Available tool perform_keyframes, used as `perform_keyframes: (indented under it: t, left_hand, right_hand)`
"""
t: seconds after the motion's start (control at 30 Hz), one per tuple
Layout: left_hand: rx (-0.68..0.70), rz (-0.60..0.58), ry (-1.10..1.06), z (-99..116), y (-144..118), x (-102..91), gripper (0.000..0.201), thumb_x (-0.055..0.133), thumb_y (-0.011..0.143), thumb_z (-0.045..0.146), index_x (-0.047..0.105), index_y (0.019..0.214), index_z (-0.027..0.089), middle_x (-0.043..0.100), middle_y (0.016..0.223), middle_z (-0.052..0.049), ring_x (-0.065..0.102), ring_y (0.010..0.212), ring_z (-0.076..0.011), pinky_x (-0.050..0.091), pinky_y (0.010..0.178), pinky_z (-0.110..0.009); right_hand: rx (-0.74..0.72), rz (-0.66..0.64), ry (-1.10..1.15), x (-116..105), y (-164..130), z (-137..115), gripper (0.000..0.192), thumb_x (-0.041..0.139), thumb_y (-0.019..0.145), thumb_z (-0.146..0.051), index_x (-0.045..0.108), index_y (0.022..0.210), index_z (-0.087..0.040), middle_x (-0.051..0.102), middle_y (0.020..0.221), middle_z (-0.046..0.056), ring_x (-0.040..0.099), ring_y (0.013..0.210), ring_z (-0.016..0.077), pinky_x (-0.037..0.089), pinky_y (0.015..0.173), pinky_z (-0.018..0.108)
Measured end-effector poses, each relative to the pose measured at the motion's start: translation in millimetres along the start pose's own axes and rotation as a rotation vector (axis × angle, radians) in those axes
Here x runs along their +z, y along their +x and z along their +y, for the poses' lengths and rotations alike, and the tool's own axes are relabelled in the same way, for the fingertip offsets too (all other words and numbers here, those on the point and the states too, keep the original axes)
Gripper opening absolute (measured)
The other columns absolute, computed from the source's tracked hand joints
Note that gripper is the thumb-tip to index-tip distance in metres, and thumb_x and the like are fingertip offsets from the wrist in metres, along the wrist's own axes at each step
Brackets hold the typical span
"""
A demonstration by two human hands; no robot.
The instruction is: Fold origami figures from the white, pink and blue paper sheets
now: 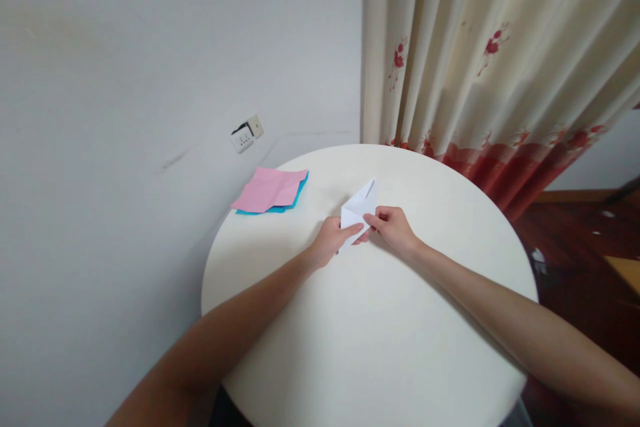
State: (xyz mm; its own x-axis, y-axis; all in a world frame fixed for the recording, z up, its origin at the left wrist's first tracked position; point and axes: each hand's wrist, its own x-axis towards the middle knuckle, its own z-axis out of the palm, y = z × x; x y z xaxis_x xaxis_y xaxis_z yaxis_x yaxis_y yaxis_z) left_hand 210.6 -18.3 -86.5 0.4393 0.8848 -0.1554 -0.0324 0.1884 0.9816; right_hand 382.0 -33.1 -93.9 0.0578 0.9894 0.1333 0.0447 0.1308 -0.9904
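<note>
A folded white paper (359, 206), pointed at its far end, rests on the round white table (380, 347). My left hand (334, 240) pinches its near left edge with thumb and fingers. My right hand (395, 227) grips its near right edge with the fingertips. Both hands meet at the paper's near end, just above the tabletop.
A pink sheet (267, 189) lies on a blue sheet (280, 208) at the table's far left edge. A grey wall with a white socket (243, 138) stands behind. A cream curtain with red flowers (490, 67) hangs at the right, above dark wooden floor (575, 247).
</note>
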Motion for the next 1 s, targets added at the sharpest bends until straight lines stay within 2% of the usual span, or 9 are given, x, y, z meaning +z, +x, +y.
perform_keyframes:
  t: [0.23, 0.5, 0.57, 0.63, 0.73, 0.87, 1.0]
  left_hand:
    - [-0.018, -0.037, 0.072, 5, -4, -0.1, 0.043, 0.076, 0.073, 0.049, 0.073, 0.088, 0.009, 0.075, 0.089, -0.016, 0.071, 0.072, -0.0196, 0.054, 0.072, -0.030]
    - [-0.038, -0.045, 0.112, 8, -6, 1.5, 0.041, 0.077, 0.073, 0.047, 0.073, 0.086, 0.009, 0.075, 0.086, -0.015, 0.070, 0.071, -0.0190, 0.053, 0.072, -0.031]
    - [-0.026, -0.074, 0.109, 9, -6, 0.7, 0.043, 0.076, 0.074, 0.049, 0.073, 0.089, 0.009, 0.075, 0.089, -0.016, 0.071, 0.076, -0.0205, 0.052, 0.076, -0.032]
    - [0.022, -0.113, 0.089, 9, -5, -0.8, 0.047, 0.074, 0.075, 0.051, 0.072, 0.098, 0.010, 0.074, 0.098, -0.015, 0.070, 0.086, -0.0219, 0.051, 0.079, -0.032]
    - [0.103, -0.118, 0.018, 7, -2, -3.7, 0.049, 0.073, 0.076, 0.052, 0.071, 0.103, 0.012, 0.073, 0.103, -0.013, 0.068, 0.093, -0.0228, 0.049, 0.080, -0.030]
    - [0.098, -0.089, -0.112, 8, 1, -8.3, 0.043, 0.075, 0.076, 0.047, 0.071, 0.097, 0.009, 0.073, 0.094, -0.012, 0.067, 0.083, -0.0212, 0.048, 0.077, -0.030]
    - [0.057, -0.077, -0.156, 12, 1, -11.6, 0.040, 0.081, 0.071, 0.038, 0.071, 0.097, 0.009, 0.073, 0.090, -0.011, 0.067, 0.075, -0.0192, 0.049, 0.073, -0.030]
  right_hand:
    - [-0.050, 0.193, -0.021, -10, 5, -3, 0.040, 0.069, 0.073, -0.050, 0.054, 0.055, -0.018, 0.049, 0.050, -0.003, 0.039, 0.049, 0.0104, 0.028, 0.049, 0.026]
    - [-0.072, 0.268, 0.067, -12, 6, -9, 0.038, 0.069, 0.073, -0.050, 0.056, 0.056, -0.019, 0.049, 0.052, -0.003, 0.039, 0.050, 0.0105, 0.030, 0.049, 0.026]
    - [-0.065, 0.275, 0.100, -14, 7, -10, 0.039, 0.070, 0.072, -0.050, 0.056, 0.056, -0.019, 0.049, 0.052, -0.003, 0.039, 0.049, 0.0103, 0.029, 0.049, 0.026]
    - [-0.049, 0.239, 0.128, -16, 7, -12, 0.039, 0.071, 0.071, -0.052, 0.057, 0.057, -0.018, 0.050, 0.053, -0.003, 0.040, 0.050, 0.0102, 0.029, 0.048, 0.025]
    - [-0.005, 0.069, 0.147, -15, 4, -13, 0.040, 0.074, 0.068, -0.053, 0.059, 0.059, -0.017, 0.050, 0.054, -0.003, 0.040, 0.050, 0.0099, 0.028, 0.049, 0.025]
    - [0.029, -0.174, 0.096, -7, -1, -11, 0.043, 0.075, 0.066, -0.054, 0.057, 0.058, -0.016, 0.047, 0.053, -0.004, 0.036, 0.051, 0.0088, 0.025, 0.050, 0.025]
    - [-0.002, -0.301, -0.014, -2, -6, -8, 0.042, 0.071, 0.070, -0.052, 0.054, 0.058, -0.016, 0.045, 0.055, -0.004, 0.036, 0.053, 0.0091, 0.026, 0.052, 0.025]
